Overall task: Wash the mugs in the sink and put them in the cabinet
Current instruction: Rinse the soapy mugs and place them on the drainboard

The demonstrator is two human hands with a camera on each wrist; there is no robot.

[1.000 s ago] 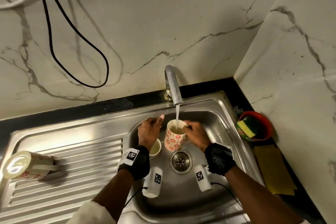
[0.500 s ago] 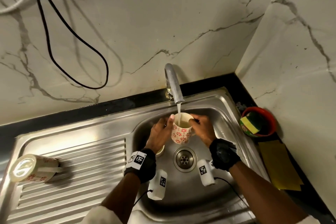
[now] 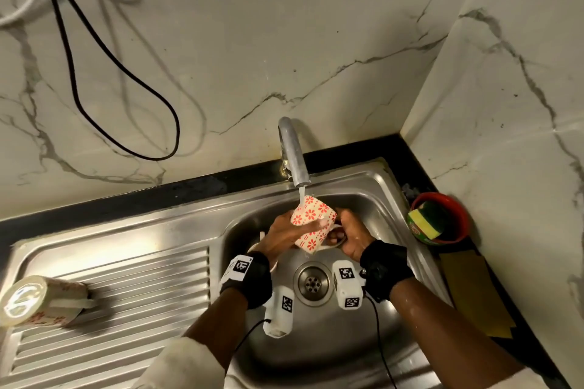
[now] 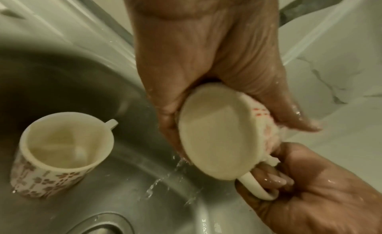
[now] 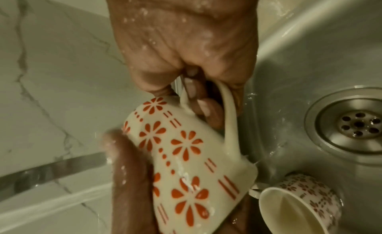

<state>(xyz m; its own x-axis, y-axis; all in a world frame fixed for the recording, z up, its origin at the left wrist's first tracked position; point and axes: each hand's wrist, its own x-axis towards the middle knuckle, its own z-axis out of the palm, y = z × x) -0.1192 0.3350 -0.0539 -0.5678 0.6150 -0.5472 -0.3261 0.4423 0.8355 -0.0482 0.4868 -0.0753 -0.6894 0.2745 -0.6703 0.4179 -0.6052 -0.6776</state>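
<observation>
A white mug with red flowers [image 3: 311,221] [image 4: 219,133] [image 5: 186,159] is tilted mouth-down under the running tap [image 3: 295,153], and water spills from it into the sink [image 3: 373,199]. My left hand [image 3: 284,235] [image 4: 206,57] wraps its fingers and thumb round the mug's body. My right hand [image 3: 349,235] [image 5: 186,46] grips the handle, fingers through the loop. A second flowered mug [image 4: 62,154] [image 5: 297,203] stands upright in the basin to the left, mostly hidden in the head view. A third mug [image 3: 41,301] lies on its side on the draining board.
The drain [image 3: 313,283] lies right under my wrists. A red bowl [image 3: 452,218] with a yellow-green sponge [image 3: 425,221] sits on the black counter at right, by a yellow cloth [image 3: 474,290]. A black cable [image 3: 126,79] hangs on the marble wall.
The mug stood upright filling under the tap; now both hands have tipped it over, mouth down, so the water pours out and the stream hits its side.
</observation>
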